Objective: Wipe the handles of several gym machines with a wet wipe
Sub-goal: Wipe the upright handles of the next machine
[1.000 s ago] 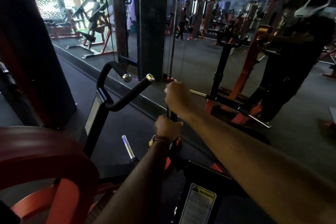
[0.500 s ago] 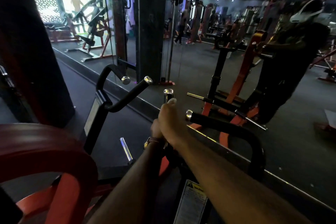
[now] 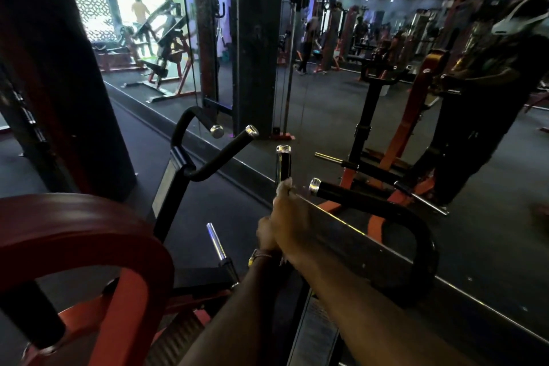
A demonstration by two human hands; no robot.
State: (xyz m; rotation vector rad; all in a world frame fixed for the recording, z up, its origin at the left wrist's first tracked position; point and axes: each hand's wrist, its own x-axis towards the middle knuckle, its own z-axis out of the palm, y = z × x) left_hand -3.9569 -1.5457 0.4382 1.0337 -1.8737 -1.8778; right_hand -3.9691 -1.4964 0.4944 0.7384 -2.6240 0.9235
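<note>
An upright black handle (image 3: 283, 165) with a chrome cap rises in the middle of the view. My right hand (image 3: 289, 211) is wrapped round its lower part, a pale edge of the wet wipe (image 3: 280, 186) showing at my fingertips. Just below, my left hand (image 3: 265, 233), with a bracelet at the wrist, grips the same post. A second black handle (image 3: 350, 192) with a chrome end points left, just right of my right hand. Two more black handles (image 3: 228, 150) stand to the left.
A red padded roller (image 3: 89, 235) fills the lower left. A chrome weight peg (image 3: 217, 242) sticks up beside my left wrist. A mirror wall ahead reflects me and orange-framed machines (image 3: 413, 116). A dark pillar (image 3: 255, 38) stands behind the handles.
My right hand has slid down the upright handle from its top to its lower part, uncovering the chrome cap. The view has shifted, bringing the right-hand handle into sight.
</note>
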